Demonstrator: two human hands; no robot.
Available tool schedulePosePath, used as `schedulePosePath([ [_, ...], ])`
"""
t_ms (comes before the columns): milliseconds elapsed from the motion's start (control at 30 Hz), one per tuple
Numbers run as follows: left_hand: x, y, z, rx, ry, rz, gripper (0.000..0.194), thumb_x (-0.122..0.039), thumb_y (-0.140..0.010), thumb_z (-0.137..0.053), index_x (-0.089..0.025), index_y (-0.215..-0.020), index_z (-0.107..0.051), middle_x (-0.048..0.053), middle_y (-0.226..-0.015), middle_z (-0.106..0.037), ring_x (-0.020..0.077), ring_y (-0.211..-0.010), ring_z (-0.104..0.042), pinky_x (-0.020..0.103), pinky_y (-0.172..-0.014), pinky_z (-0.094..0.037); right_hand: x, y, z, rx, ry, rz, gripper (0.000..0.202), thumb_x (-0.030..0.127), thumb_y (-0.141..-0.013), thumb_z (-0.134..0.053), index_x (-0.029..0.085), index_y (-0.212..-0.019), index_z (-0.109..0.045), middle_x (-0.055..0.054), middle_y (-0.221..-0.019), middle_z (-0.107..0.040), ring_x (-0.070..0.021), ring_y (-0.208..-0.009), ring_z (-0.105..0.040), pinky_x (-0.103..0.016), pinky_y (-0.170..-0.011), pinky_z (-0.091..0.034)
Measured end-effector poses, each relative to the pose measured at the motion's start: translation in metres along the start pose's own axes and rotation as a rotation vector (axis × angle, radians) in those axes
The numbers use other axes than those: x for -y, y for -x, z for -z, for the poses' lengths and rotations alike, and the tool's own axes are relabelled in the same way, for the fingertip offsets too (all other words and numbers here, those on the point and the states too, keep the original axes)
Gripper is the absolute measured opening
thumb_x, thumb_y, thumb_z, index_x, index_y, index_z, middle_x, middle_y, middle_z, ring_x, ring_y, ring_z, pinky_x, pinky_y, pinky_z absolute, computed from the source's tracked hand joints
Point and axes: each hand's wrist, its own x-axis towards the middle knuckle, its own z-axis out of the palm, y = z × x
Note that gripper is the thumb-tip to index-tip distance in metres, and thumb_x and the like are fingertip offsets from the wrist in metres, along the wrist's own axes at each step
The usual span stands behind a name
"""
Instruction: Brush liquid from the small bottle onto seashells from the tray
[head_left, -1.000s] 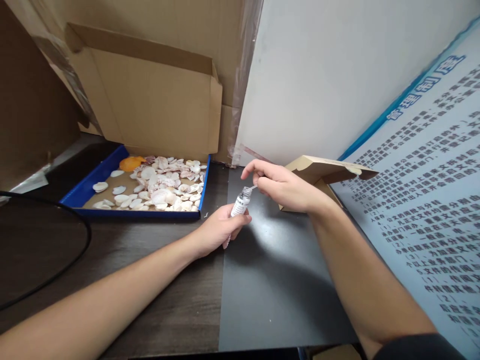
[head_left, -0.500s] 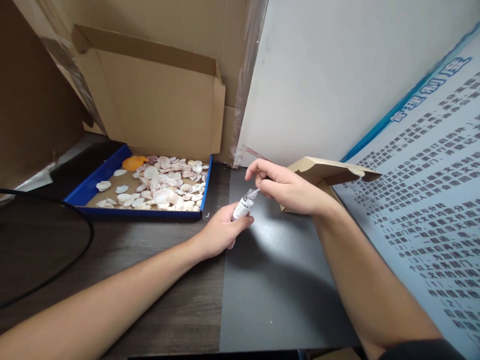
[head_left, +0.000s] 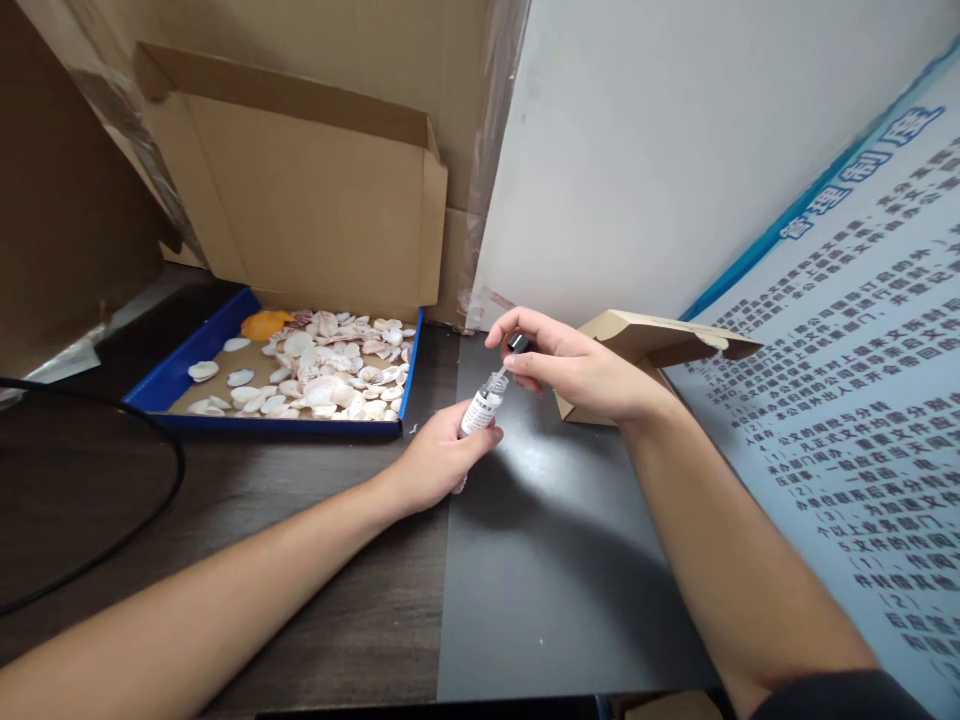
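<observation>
A small clear bottle with a white printed label (head_left: 478, 412) leans to the upper right in my left hand (head_left: 437, 455), fingers wrapped round it. Its threaded neck is uncapped. Just above it, my right hand (head_left: 570, 362) pinches a black cap (head_left: 518, 343) with a thin pale stem pointing down at the bottle mouth. Whether the stem tip is inside the neck I cannot tell. Part of a pinkish-white object (head_left: 460, 485) shows below my left hand, mostly hidden.
A blue-edged tray (head_left: 262, 426) of seashells (head_left: 322, 365) lies at left, its cardboard lid (head_left: 315, 190) raised behind. An open cardboard box (head_left: 637, 330) stands beyond my right hand. A black cable (head_left: 180, 465) curves at far left. A grey mat (head_left: 555, 600) covers the table's right part.
My right hand has turned and shifted slightly up and left, so the black cap now shows between its fingers. My left hand and the bottle have barely moved.
</observation>
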Motion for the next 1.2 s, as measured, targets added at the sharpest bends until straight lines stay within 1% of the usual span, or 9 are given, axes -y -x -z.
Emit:
schedulePosePath([
  [233,0.0,0.0,-0.001,-0.006,-0.007,0.001,0.022,-0.039,-0.081,-0.056,-0.021,-0.078,-0.043,-0.01,-0.057,-0.036,0.005,-0.038,-0.037,0.015,-0.029,-0.033,-0.002,-0.005,-0.004,-0.016,-0.054,0.03,0.011,0.018,-0.096,-0.049,0.021,-0.106,-0.053,0.005,-0.07,-0.047,-0.0116,-0.063,-0.044,-0.026,-0.059,-0.036],
  [367,0.0,0.001,0.0,-0.008,-0.012,0.005,0.022,-0.038,-0.081,-0.055,-0.021,-0.076,-0.042,-0.01,-0.057,-0.037,0.0052,-0.038,-0.038,0.016,-0.029,-0.033,-0.001,-0.006,-0.005,-0.069,0.079,0.063,0.018,0.022,-0.097,-0.049,0.017,-0.11,-0.059,0.005,-0.069,-0.047,-0.0108,-0.061,-0.042,-0.026,-0.057,-0.035],
  [500,-0.001,0.002,-0.001,-0.013,-0.016,0.007,0.023,-0.038,-0.081,-0.056,-0.021,-0.075,-0.042,-0.01,-0.057,-0.037,0.0053,-0.038,-0.038,0.016,-0.03,-0.032,-0.001,-0.006,-0.006,-0.121,0.2,0.089,0.027,0.027,-0.098,-0.049,0.017,-0.118,-0.064,0.004,-0.07,-0.048,-0.0122,-0.065,-0.044,-0.027,-0.06,-0.036],
  [667,-0.001,0.002,-0.001,-0.004,-0.024,0.001,0.023,-0.038,-0.081,-0.056,-0.021,-0.074,-0.041,-0.009,-0.057,-0.037,0.0056,-0.038,-0.038,0.017,-0.03,-0.033,-0.003,-0.007,-0.009,-0.188,0.294,0.14,0.029,0.023,-0.096,-0.049,0.018,-0.12,-0.066,-0.002,-0.087,-0.058,-0.0158,-0.079,-0.052,-0.031,-0.072,-0.042],
  [767,0.0,0.001,-0.001,-0.004,-0.028,-0.001,0.023,-0.038,-0.082,-0.056,-0.021,-0.074,-0.041,-0.009,-0.058,-0.036,0.006,-0.039,-0.038,0.017,-0.03,-0.033,-0.004,-0.008,-0.01,-0.218,0.342,0.214,0.029,0.019,-0.095,-0.049,0.018,-0.117,-0.067,-0.005,-0.098,-0.059,-0.0171,-0.087,-0.053,-0.034,-0.081,-0.043],
  [833,0.0,0.0,-0.001,-0.005,-0.027,0.0,0.023,-0.038,-0.082,-0.056,-0.021,-0.074,-0.041,-0.009,-0.058,-0.036,0.0061,-0.039,-0.038,0.017,-0.03,-0.033,-0.005,-0.008,-0.011,-0.223,0.323,0.236,0.028,0.018,-0.094,-0.05,0.018,-0.117,-0.065,-0.005,-0.1,-0.059,-0.0169,-0.087,-0.054,-0.034,-0.081,-0.043],
  [933,0.001,0.0,0.0,-0.012,-0.028,-0.008,0.024,-0.039,-0.082,-0.056,-0.021,-0.074,-0.041,-0.009,-0.058,-0.036,0.0059,-0.039,-0.038,0.017,-0.032,-0.032,-0.005,-0.008,-0.014,-0.255,0.233,0.259,0.025,0.016,-0.092,-0.054,0.02,-0.116,-0.059,-0.002,-0.095,-0.057,-0.0148,-0.082,-0.053,-0.031,-0.076,-0.044],
  [1067,0.0,0.0,0.0,-0.012,-0.029,-0.019,0.026,-0.039,-0.082,-0.056,-0.021,-0.073,-0.041,-0.009,-0.058,-0.036,0.0056,-0.04,-0.038,0.017,-0.035,-0.031,-0.005,-0.007,-0.016,-0.268,0.163,0.285,0.016,0.016,-0.091,-0.058,0.021,-0.106,-0.056,0.004,-0.079,-0.049,-0.0122,-0.073,-0.048,-0.027,-0.069,-0.042],
  [1200,0.0,0.0,0.001,0.004,-0.023,-0.009,0.024,-0.039,-0.081,-0.056,-0.021,-0.074,-0.041,-0.009,-0.058,-0.036,0.006,-0.04,-0.038,0.018,-0.033,-0.031,-0.001,-0.005,-0.016,-0.253,0.169,0.313,0.013,0.016,-0.092,-0.059,0.02,-0.104,-0.059,0.002,-0.082,-0.053,-0.0123,-0.074,-0.05,-0.028,-0.07,-0.043],
])
